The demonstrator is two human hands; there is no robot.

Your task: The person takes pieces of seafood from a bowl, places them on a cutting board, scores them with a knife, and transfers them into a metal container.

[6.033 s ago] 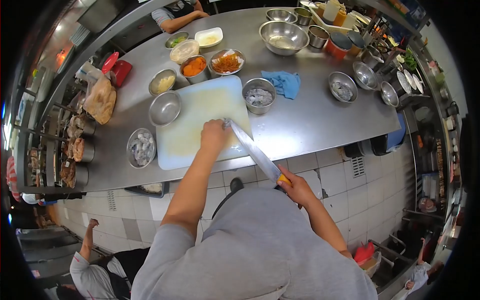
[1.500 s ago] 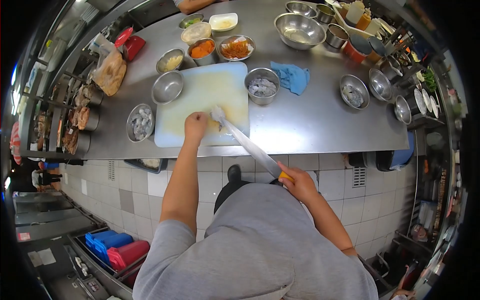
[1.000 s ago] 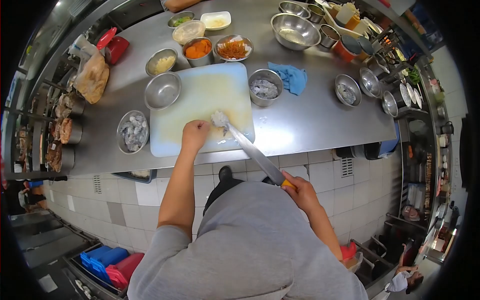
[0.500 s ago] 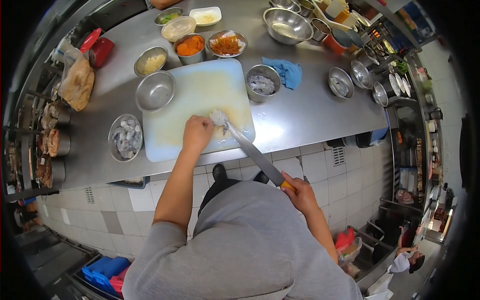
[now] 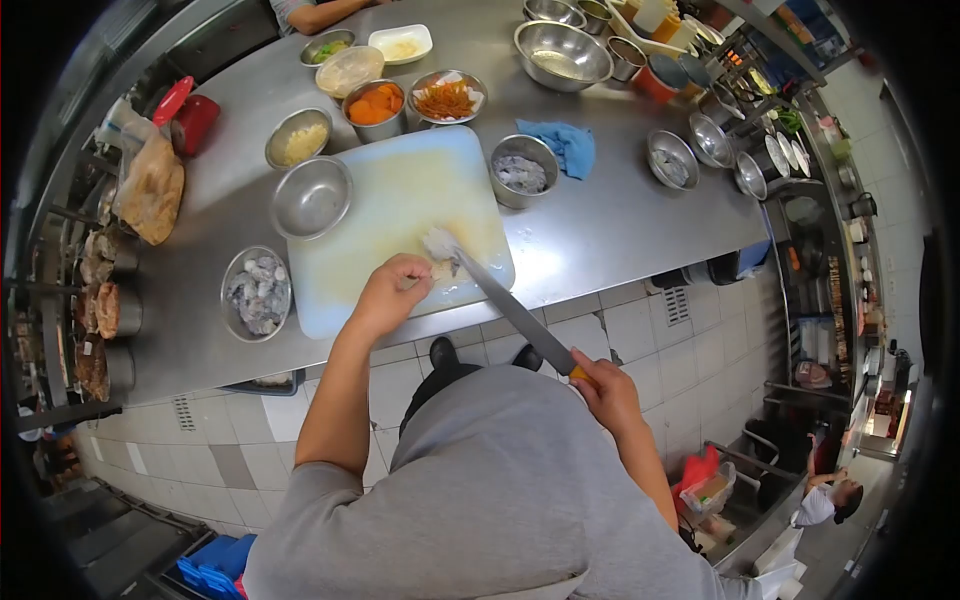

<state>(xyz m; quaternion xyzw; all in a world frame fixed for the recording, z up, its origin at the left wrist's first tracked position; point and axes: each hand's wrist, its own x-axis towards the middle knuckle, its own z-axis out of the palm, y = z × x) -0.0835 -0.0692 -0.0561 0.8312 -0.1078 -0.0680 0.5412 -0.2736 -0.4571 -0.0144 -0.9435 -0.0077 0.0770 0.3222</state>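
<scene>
**Long knife and pale piece on a white cutting board, two hands, steel table**

Item 1: Right hand (image 5: 608,393), closed around the yellow handle of a long knife (image 5: 523,318), just off the table's near edge. The blade slants over that edge, its tip against the pale piece.
Item 2: Pale piece (image 5: 439,243), greyish white, lying on the near right part of the cutting board (image 5: 410,180). Darker scraps (image 5: 446,270) lie just beside it.
Item 3: Left hand (image 5: 388,295), closed over the board's near part, fingertips drawn together beside the scraps. Whether anything is pinched there cannot be told.
Item 4: Plain steel bowl (image 5: 312,197), at the board's left edge.
Item 5: Bowl of grey pieces (image 5: 226,306), left of the board, close to the table's near edge.
Item 6: Deep bowl (image 5: 519,199), similar contents, just right of the board; blue cloth (image 5: 564,148) beside it.
Item 7: Beyond the board, a pot of orange slices (image 5: 381,131), a bowl of orange shreds (image 5: 442,119) and a bowl of yellowish bits (image 5: 276,152).
Item 8: Three small steel bowls (image 5: 672,160), towards the right end of the steel table (image 5: 620,220).
Item 9: Another person's forearm (image 5: 328,14), at the far edge.
</scene>
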